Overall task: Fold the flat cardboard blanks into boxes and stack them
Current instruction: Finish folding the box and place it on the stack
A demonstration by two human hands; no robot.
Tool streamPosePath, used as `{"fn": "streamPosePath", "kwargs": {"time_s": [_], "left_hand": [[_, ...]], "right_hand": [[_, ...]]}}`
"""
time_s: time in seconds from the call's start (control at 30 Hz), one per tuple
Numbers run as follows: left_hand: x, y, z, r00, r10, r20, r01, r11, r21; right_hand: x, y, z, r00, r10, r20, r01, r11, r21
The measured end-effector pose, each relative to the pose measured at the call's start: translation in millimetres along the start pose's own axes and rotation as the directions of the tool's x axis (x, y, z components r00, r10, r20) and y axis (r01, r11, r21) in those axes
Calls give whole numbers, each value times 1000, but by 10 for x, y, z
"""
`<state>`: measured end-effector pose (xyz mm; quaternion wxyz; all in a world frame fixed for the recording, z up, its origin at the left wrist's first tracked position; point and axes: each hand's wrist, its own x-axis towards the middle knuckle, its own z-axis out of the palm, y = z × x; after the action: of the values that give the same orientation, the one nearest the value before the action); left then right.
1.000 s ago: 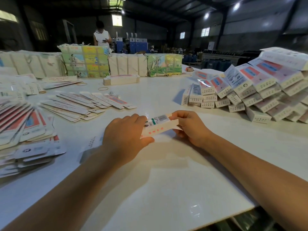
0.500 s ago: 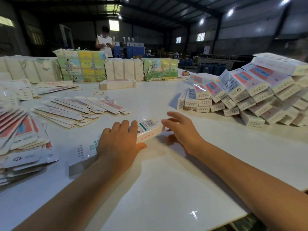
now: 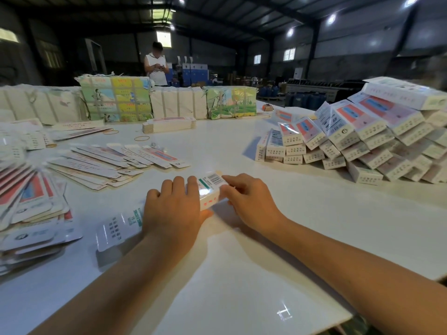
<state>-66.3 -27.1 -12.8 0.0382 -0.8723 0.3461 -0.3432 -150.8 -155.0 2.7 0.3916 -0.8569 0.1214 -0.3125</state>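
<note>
A long white cardboard box [image 3: 210, 189] with a barcode and red print lies across the table in front of me. My left hand [image 3: 173, 209] grips its middle, fingers over the top and thumb on the near side. My right hand [image 3: 249, 201] touches its right end with curled fingers. The box's open left end [image 3: 118, 228] sticks out past my left wrist. Folded boxes [image 3: 358, 136] are heaped at the right. Flat blanks [image 3: 111, 163] are fanned out at the left.
More flat blanks [image 3: 26, 209] are piled at the far left edge. Wrapped bundles [image 3: 116, 102] line the table's back, with a small stack of blanks [image 3: 169, 124] and rubber bands [image 3: 142, 138] before them. A person [image 3: 156, 66] stands behind. The white table's near edge [image 3: 314, 320] is close.
The box has come down from slightly raised to lying on the table. My right hand let go of its end, then closed back onto it. My left hand kept its grip.
</note>
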Motion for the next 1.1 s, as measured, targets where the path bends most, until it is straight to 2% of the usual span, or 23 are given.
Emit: {"fn": "streamPosePath", "kwargs": {"time_s": [0.1,0.2,0.33,0.4,0.57,0.67,0.73,0.83,1.03,1.1], "left_hand": [[-10,15,-10,1000,17,13,-17,1000,-4],[-16,26,-41,999,46,6,-46,999,7],[-32,40,-95,996,86,1,-86,996,-19],[-57,41,-139,993,114,-42,-113,994,7],[-72,45,-171,990,116,-84,-117,993,-1],[-74,61,-192,992,102,-73,-102,995,7],[-92,64,-234,994,92,-52,-92,996,15],[-101,66,-240,993,111,-37,-111,994,2],[-105,48,-279,991,135,-26,-135,991,-9],[-116,20,-280,993,113,-47,-115,992,-44]], "right_hand": [[16,1,-4,983,184,15,-183,964,195],[1,-5,-14,957,288,46,-289,917,275],[9,-68,-11,901,413,130,-418,751,511],[16,-85,-10,886,435,163,-446,698,560],[4,-113,-35,916,380,128,-395,800,452],[-3,-57,-48,940,324,105,-337,928,158],[0,-39,-43,962,256,92,-259,966,16],[29,-23,-42,977,202,68,-201,979,-23],[48,25,-89,978,151,146,-152,988,-5],[55,32,-109,984,121,132,-120,993,-12]]}}
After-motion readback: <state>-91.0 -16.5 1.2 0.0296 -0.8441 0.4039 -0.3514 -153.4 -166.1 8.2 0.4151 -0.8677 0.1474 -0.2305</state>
